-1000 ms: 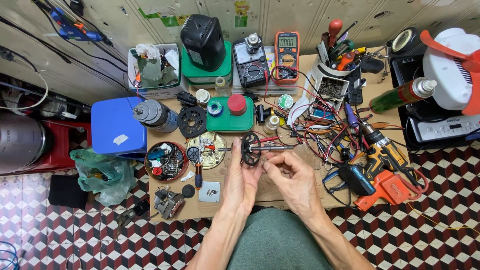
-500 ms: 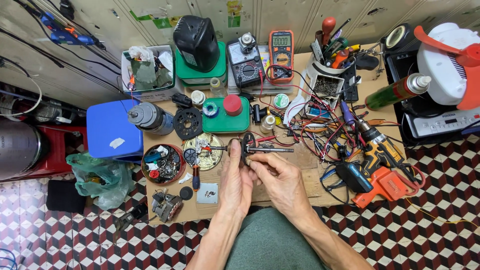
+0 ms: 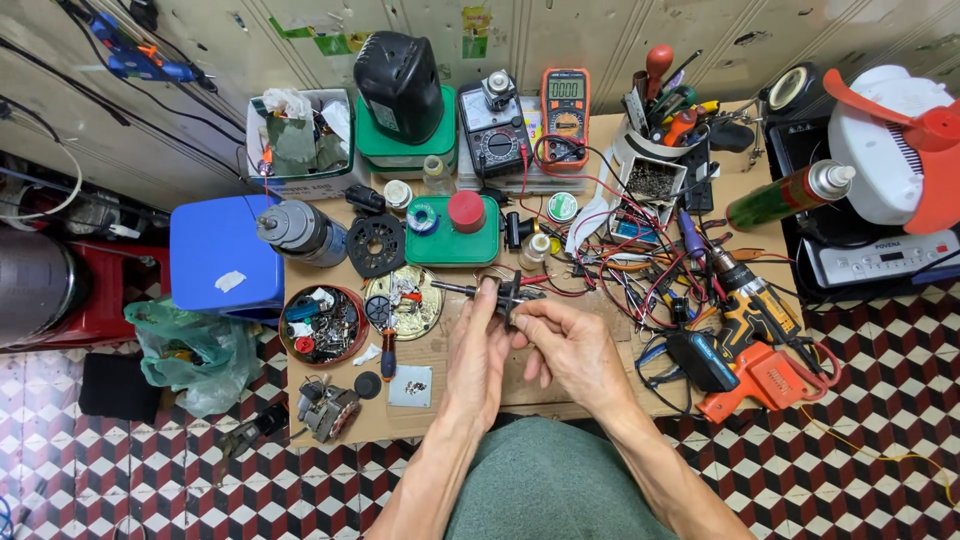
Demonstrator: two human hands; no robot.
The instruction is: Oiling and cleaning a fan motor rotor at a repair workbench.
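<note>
A cluttered desk [image 3: 560,385] stands on checkered floor. The left hand [image 3: 478,350] has its grip closed on a small motor part [image 3: 508,293] at centre, steadying it while the right hand [image 3: 570,345] pinches it from 4 o'clock.

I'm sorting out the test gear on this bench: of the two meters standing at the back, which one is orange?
The right-hand meter, with an orange casing and a digital display. The meter beside it on the left is dark grey with a dial face.
</note>
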